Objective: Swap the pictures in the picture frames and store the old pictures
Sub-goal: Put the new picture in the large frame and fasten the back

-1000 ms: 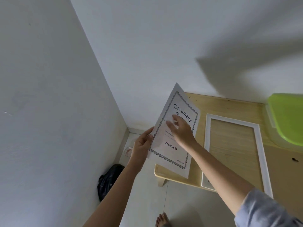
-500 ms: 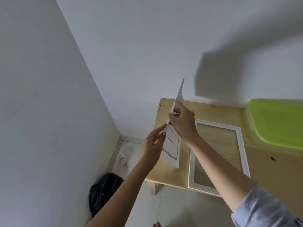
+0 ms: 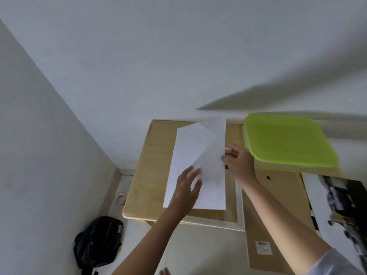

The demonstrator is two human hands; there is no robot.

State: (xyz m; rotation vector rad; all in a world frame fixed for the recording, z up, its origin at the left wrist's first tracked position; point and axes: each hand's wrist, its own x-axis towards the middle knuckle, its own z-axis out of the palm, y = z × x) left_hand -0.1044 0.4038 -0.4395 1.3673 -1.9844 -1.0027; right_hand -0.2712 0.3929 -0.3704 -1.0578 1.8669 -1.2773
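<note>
Two overlapping white sheets [image 3: 190, 151] lie blank side up on the wooden table [image 3: 155, 155], over the white picture frame [image 3: 239, 207]. The upper sheet [image 3: 215, 147] is tilted across the lower one. My left hand [image 3: 186, 189] rests flat on the sheets near their lower edge, fingers spread. My right hand [image 3: 238, 161] pinches the right edge of the upper sheet. Only the frame's right and near sides show; the paper covers the rest of it.
A box with a green lid [image 3: 288, 139] stands at the back right of the table. A brown backing board [image 3: 264, 235] with a label and a dark photo print [image 3: 337, 205] lie to the right. A black bag [image 3: 97, 241] sits on the floor at the left, near the wall corner.
The printed sheet, held upright and edge-on before, has been turned face down and laid over the frame. My left hand has opened flat onto it. The view has swung right.
</note>
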